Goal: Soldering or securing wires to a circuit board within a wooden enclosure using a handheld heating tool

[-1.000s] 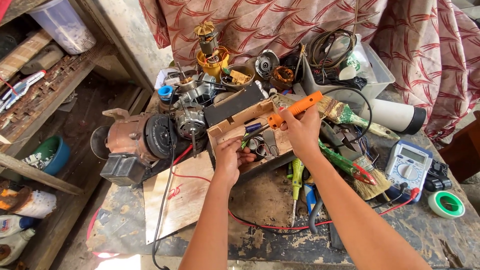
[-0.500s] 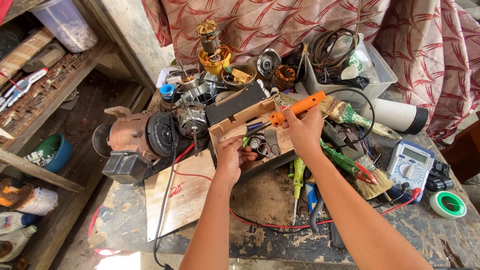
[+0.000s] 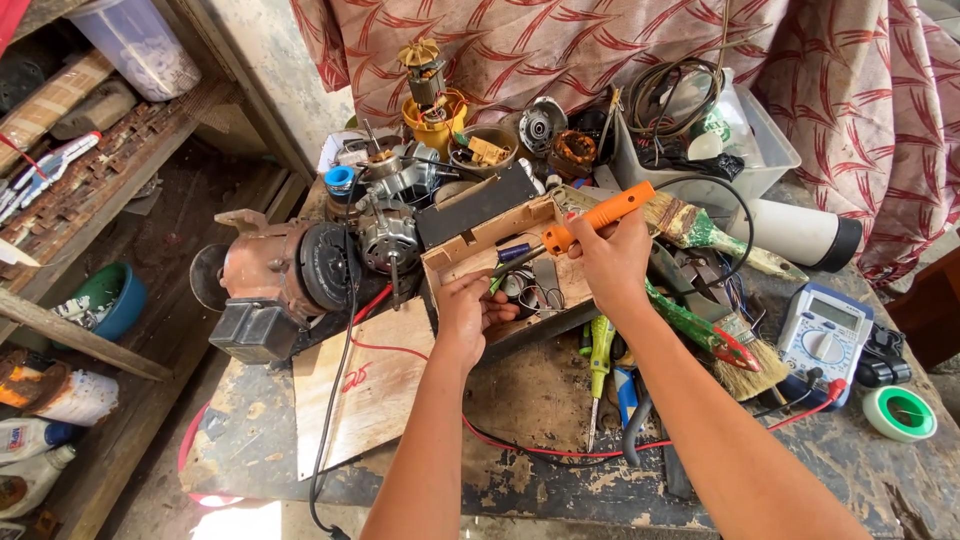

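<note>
Soldering underway: right hand [image 3: 612, 262] clenched round orange iron [image 3: 598, 215], tip beside left hand [image 3: 472, 312] pinching wire in wooden box [image 3: 470, 245]; joint unfinished.

A: Any screens?
B: One: the blue-and-grey multimeter [image 3: 826, 338] at the table's right shows a pale rectangular display.
A: Packages?
B: White plastic bottles [image 3: 30, 455] with coloured labels lie at lower left; a clear tub [image 3: 135, 45] sits upper left.
</note>
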